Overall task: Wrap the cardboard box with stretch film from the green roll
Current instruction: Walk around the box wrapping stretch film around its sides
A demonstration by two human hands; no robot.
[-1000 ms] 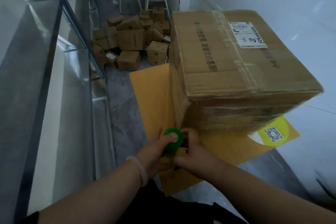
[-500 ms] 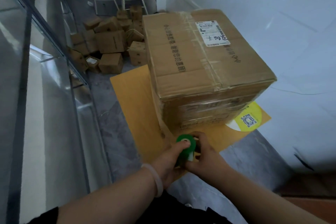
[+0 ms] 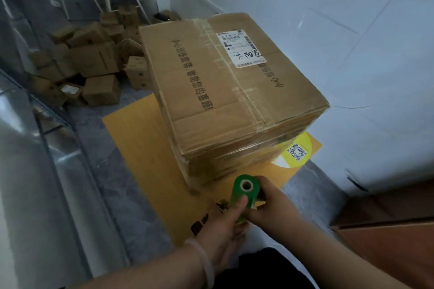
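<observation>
At 6 o'clock of the cardboard box (image 3: pixel 234 91), by its near bottom corner, you held the green roll (image 3: pixel 243 191) in both hands: left hand (image 3: pixel 223 225) curled round its lower body, right hand (image 3: pixel 272 204) gripping from 3 o'clock. Box sat on the yellow sheet (image 3: pixel 141 148), film already banding its lower sides. Roll looked light, stiff-cored; film thin, clingy, tear-prone. Best taken at the core ends so it spins.

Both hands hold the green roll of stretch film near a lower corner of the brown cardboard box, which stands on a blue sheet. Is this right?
The sheet is orange-yellow, not blue; the head view shows it. The left hand and right hand hold the green roll of stretch film near a lower corner of the brown cardboard box.
</observation>
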